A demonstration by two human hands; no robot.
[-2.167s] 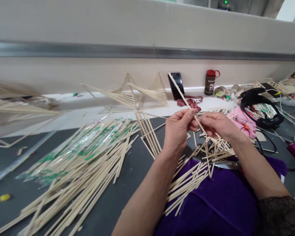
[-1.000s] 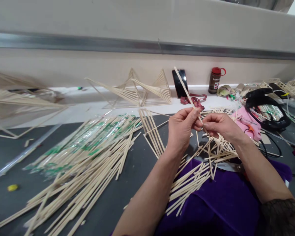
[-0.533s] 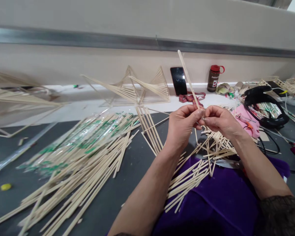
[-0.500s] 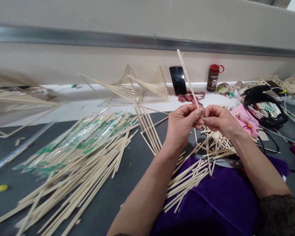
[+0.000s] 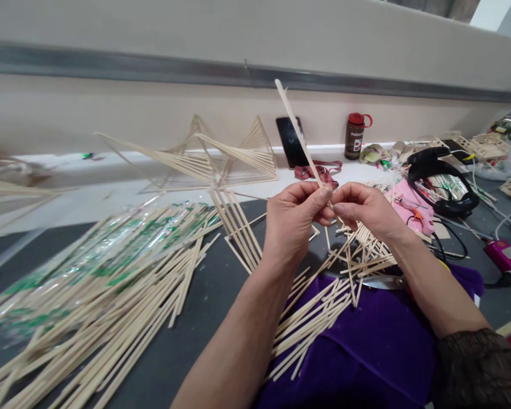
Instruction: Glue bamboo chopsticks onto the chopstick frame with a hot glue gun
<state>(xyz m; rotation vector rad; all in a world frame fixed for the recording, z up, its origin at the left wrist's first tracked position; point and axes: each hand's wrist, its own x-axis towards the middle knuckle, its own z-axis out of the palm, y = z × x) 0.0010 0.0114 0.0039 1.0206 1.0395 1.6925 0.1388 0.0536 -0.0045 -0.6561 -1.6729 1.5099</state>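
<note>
Apparently for steadiness, a stick [image 5: 297, 128] at the frame's upper centre is pinched low by the left hand [image 5: 290, 221]; just beside, the right hand [image 5: 364, 209] is bunched, but whether the stick is gripped there too cannot be told.

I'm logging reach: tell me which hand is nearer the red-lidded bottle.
Right: the right hand is in front of the bottle; the left hand is also in front, farther left.
</note>
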